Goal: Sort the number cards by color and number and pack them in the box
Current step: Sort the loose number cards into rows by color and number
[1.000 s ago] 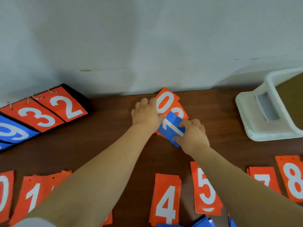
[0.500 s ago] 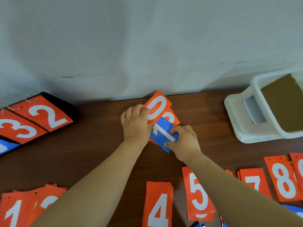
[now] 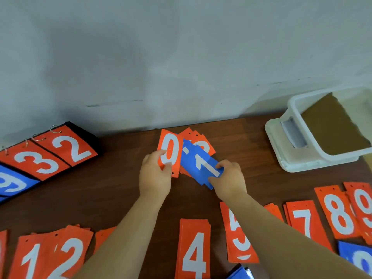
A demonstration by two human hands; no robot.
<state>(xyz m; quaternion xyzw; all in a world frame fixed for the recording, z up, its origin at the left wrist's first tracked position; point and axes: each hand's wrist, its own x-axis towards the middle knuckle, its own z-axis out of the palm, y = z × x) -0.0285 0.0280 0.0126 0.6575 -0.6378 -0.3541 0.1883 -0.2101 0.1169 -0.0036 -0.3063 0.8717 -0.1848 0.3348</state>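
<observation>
Both hands are at the far middle of the brown surface (image 3: 120,190), close to the wall, working one loose heap of cards. The orange 0 card (image 3: 170,151) stands at the left of that heap. The left hand (image 3: 155,178) has it by its lower left part: the thumb lies across the printed face and the fingers curl round the edge behind, a closed grip on that one card.

Just to its right lies the blue 1 card (image 3: 201,165), slanted, its near end pointing toward the right hand (image 3: 229,181). That hand's grip is closed on the near end, thumb on top and fingers tucked beneath. More blue edges show under it, but I cannot tell how many cards the hand holds. An orange card (image 3: 204,144) peeks out behind the blue one, its number mostly covered. The 0 and the 1 overlap slightly where they meet.

The white plastic box (image 3: 281,137) sits well off to the right against the wall, with a brown sheet (image 3: 332,129) showing inside it.

Along the near edge lie orange piles showing 1 (image 3: 30,258), 2 (image 3: 68,256), 4 (image 3: 194,250), 5 (image 3: 239,238), 7 (image 3: 302,220), 8 (image 3: 338,214) and 9 (image 3: 364,208), with a blue card (image 3: 358,256) at the lower right. A ringed flip scoreboard (image 3: 60,150) lies at the far left.
</observation>
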